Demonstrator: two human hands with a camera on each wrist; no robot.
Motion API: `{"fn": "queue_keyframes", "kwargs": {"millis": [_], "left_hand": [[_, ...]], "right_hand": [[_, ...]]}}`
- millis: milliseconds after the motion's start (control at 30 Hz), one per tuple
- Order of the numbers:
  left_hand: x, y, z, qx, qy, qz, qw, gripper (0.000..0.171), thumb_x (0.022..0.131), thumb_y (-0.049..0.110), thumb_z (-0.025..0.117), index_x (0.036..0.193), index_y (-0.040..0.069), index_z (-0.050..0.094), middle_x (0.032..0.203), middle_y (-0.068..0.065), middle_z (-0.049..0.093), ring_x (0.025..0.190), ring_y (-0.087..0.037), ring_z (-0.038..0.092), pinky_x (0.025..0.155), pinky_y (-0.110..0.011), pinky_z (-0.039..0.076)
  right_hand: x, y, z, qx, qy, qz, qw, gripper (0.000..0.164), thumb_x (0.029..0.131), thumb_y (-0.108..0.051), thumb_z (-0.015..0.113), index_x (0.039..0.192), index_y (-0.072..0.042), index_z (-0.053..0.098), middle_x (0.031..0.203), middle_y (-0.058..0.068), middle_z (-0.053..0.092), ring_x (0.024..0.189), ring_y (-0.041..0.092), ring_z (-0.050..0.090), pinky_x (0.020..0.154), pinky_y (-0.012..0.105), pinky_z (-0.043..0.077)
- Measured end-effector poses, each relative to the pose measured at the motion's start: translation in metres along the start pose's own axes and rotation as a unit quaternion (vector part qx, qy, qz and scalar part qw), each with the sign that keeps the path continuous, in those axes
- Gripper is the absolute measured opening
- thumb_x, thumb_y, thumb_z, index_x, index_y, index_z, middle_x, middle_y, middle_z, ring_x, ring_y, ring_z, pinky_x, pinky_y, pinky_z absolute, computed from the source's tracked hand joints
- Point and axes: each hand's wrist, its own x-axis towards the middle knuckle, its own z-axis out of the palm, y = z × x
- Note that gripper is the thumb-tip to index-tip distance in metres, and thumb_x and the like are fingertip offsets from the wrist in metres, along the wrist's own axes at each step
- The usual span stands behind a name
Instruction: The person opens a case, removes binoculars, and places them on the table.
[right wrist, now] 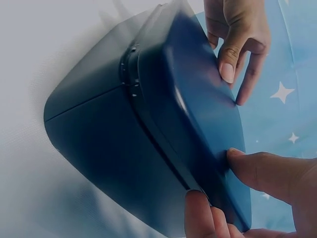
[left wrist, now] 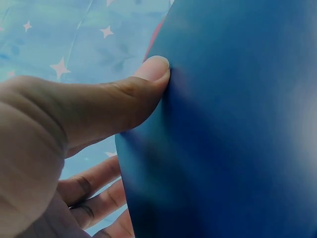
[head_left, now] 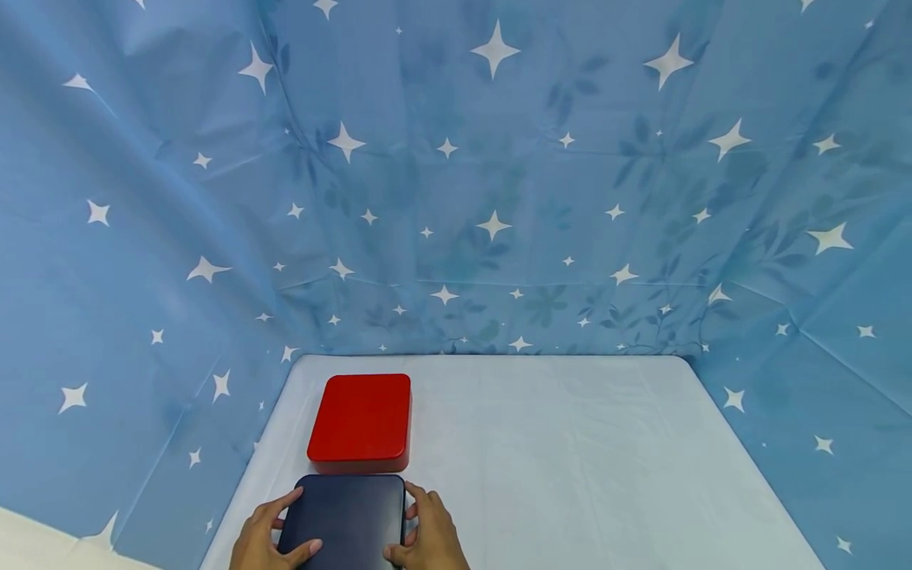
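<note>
A dark blue square tin (right wrist: 99, 129) stands on the white table, its lid (head_left: 349, 514) on top. My left hand (head_left: 267, 538) grips the lid's left side, thumb on the top face and fingers spread along the edge. On the opposite side my right hand (head_left: 433, 532) holds it in the same way. In the right wrist view, right fingertips (right wrist: 198, 210) lie at the seam between lid and body, where a dark line runs along the side. What is inside the tin is hidden.
Just beyond the blue tin sits a red square tin (head_left: 363, 416) with its top face closed. The white tabletop (head_left: 570, 459) stretches to the right. Blue star-patterned cloth (head_left: 492, 182) hangs behind and along both sides of the table.
</note>
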Motion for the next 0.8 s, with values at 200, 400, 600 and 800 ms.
{"fn": "queue_keyframes", "kwargs": {"millis": [200,400,600,800], "left_hand": [[-0.003,0.008,-0.004,0.001,0.003,0.010,0.9999,0.108,0.056,0.060,0.088,0.143,0.010,0.047,0.129,-0.025,0.053,0.095,-0.035,0.060,0.073,-0.057,0.059],[-0.001,0.023,-0.005,0.008,0.021,0.035,0.9991,0.102,0.059,0.056,0.090,0.141,0.008,0.052,0.130,-0.026,0.054,0.092,-0.029,0.057,0.070,-0.042,0.060],[-0.002,0.037,-0.004,0.005,0.031,0.041,0.9987,0.097,0.062,0.050,0.091,0.142,0.009,0.054,0.131,-0.026,0.054,0.092,-0.028,0.056,0.063,-0.030,0.051],[-0.005,0.047,-0.002,-0.015,0.034,0.054,0.9978,0.094,0.065,0.049,0.090,0.143,0.011,0.053,0.131,-0.024,0.053,0.094,-0.026,0.054,0.060,-0.026,0.047]], "right_hand": [[-0.003,-0.006,-0.008,0.006,0.002,-0.009,1.000,0.088,0.064,-0.009,0.092,0.142,-0.008,0.050,0.097,-0.001,0.052,0.066,0.010,0.058,0.055,0.022,0.047],[-0.007,-0.011,-0.021,0.009,0.014,-0.024,1.000,0.090,0.065,-0.009,0.092,0.144,-0.011,0.049,0.099,-0.001,0.052,0.068,0.011,0.057,0.056,0.022,0.046],[-0.010,-0.015,-0.035,0.011,0.019,-0.026,0.999,0.091,0.065,-0.009,0.091,0.146,-0.014,0.048,0.101,-0.001,0.053,0.070,0.010,0.058,0.059,0.021,0.047],[-0.012,-0.019,-0.048,0.017,0.025,-0.014,0.999,0.092,0.066,-0.009,0.091,0.147,-0.018,0.048,0.102,-0.001,0.054,0.073,0.012,0.058,0.059,0.022,0.048]]}}
